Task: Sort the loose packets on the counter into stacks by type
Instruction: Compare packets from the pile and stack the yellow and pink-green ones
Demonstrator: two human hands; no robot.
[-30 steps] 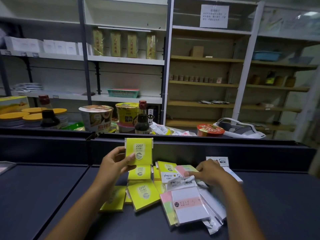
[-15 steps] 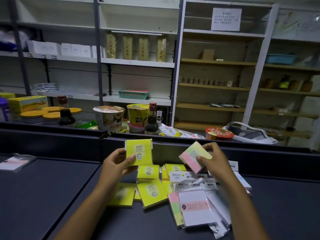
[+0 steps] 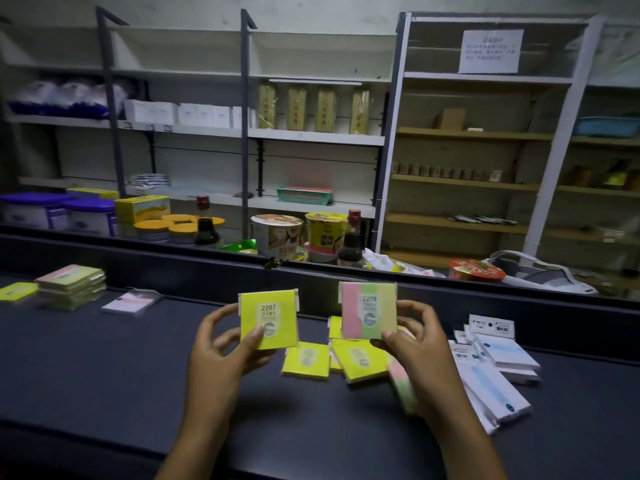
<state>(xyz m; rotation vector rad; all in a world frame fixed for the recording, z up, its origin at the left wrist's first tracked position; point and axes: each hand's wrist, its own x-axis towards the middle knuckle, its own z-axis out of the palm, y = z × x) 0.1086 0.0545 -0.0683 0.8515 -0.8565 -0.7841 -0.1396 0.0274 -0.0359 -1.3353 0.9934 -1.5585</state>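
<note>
My left hand [image 3: 221, 344] holds a yellow packet marked 2207 [image 3: 268, 318] upright above the dark counter [image 3: 104, 368]. Beside it, my right hand [image 3: 415, 337] grips a pink, green and cream striped packet marked 2209 [image 3: 369, 310], also upright. Under both hands lie loose yellow packets [image 3: 306, 360] and a striped one [image 3: 401, 386]. White packets with blue print [image 3: 495, 368] spread to the right. At the far left sits a stack of striped packets [image 3: 71, 285], with a single yellow packet [image 3: 17, 292] and a white and pink packet [image 3: 131, 302] near it.
A raised dark ledge [image 3: 311, 271] runs along the back of the counter. Behind it stand noodle cups [image 3: 277, 235], soy sauce bottles [image 3: 349, 244], yellow-lidded jars [image 3: 154, 228] and tubs, with shelving further back.
My right hand lifted the striped packet out of the pile and turned it face up beside the yellow one. The view swung left, bringing the stacks at the far left into sight.
</note>
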